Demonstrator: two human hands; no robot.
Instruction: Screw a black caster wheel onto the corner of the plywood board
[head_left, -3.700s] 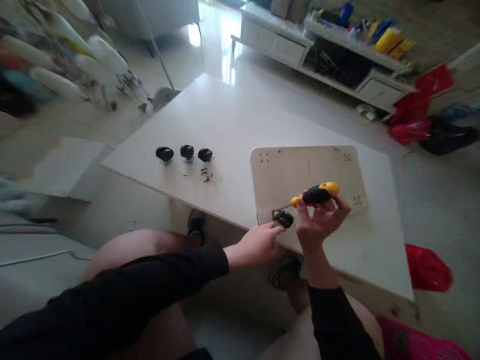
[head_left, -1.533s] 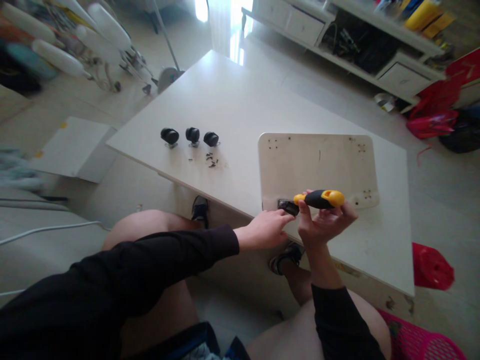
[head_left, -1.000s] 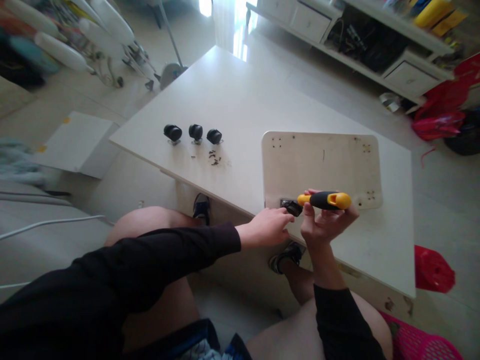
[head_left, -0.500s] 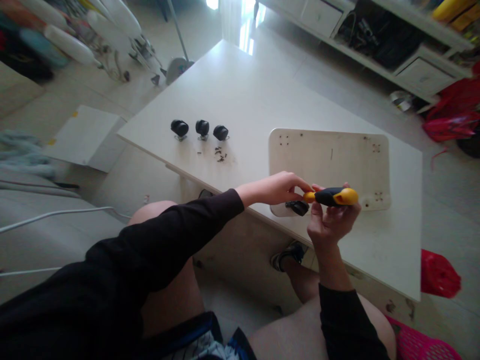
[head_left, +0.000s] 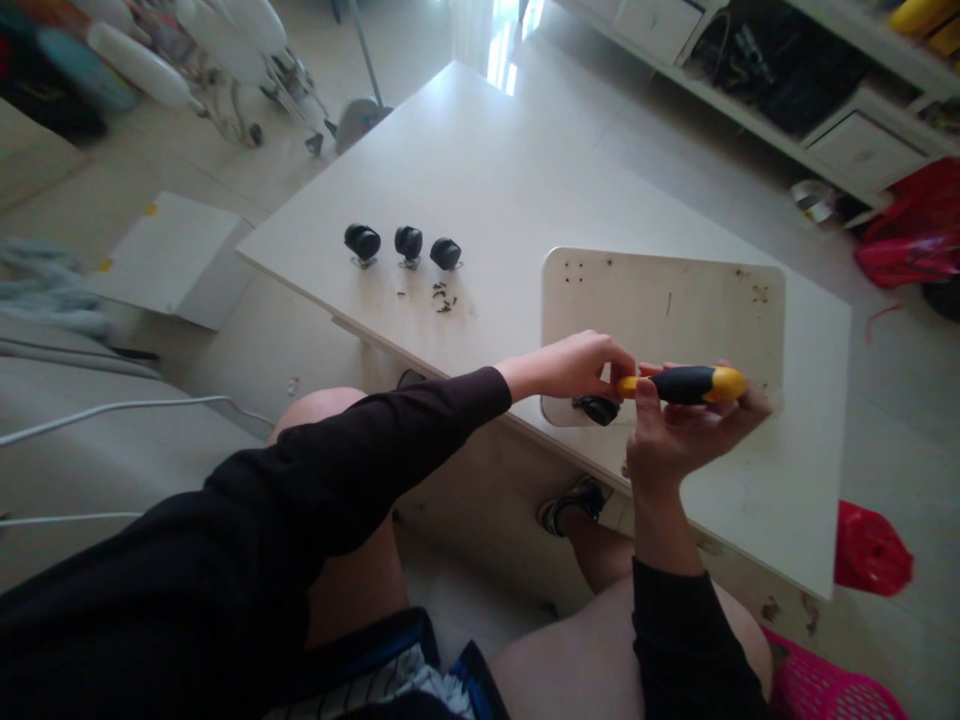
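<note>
Soft, cool, rather dim light fills the room. It looks strongest at top centre, where white glare streaks the glossy floor (head_left: 592, 100) and the far corner of the white table (head_left: 510, 180) shines palely. Shadow gathers under the table; the black sleeves (head_left: 360, 465) lose most detail. The right hand (head_left: 675, 430) is slightly smeared. Towards the wide-angle edges, shapes stretch and blur, especially white objects (head_left: 139, 65) at upper left.
</note>
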